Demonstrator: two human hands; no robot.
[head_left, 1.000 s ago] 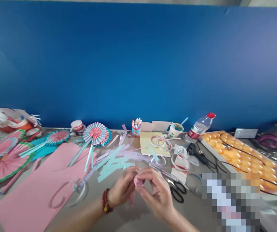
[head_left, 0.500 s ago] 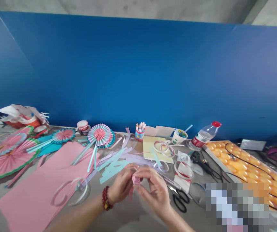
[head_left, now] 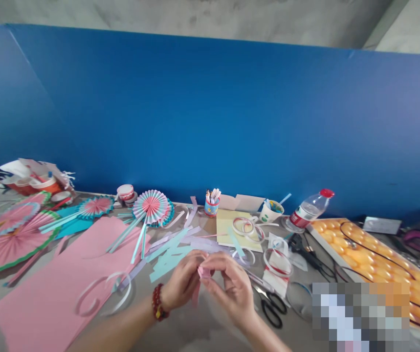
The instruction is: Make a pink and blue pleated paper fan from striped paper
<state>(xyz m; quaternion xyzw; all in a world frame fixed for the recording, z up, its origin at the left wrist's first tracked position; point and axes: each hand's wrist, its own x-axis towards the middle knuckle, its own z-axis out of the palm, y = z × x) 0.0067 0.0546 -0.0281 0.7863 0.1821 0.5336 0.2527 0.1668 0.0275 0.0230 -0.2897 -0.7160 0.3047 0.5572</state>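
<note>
A small folded strip of pink paper (head_left: 204,272) is pinched between the fingertips of both hands, low in the middle of the view. My left hand (head_left: 185,278), with a red bead bracelet at the wrist, is closed on its left side, and a loose pink end hangs beneath the fingers. From the right, my right hand (head_left: 232,286) grips it with thumb and forefinger. Black-handled scissors (head_left: 273,305) lie just right of the right hand. Pale blue paper strips (head_left: 169,256) are spread beyond the left hand, and large pink paper sheets (head_left: 59,278) lie to its left.
Pleated paper fans (head_left: 150,208) lie at the left and back. A pen cup (head_left: 212,205), a paper cup (head_left: 270,212) and a water bottle (head_left: 308,212) stand along the blue partition (head_left: 210,112). A black glue gun (head_left: 307,252) sits beside an orange bumpy panel (head_left: 364,254).
Both hands hold the pink strip as before and have shifted slightly to the left in view. The camera view has tilted a little; nothing on the table has visibly moved.
</note>
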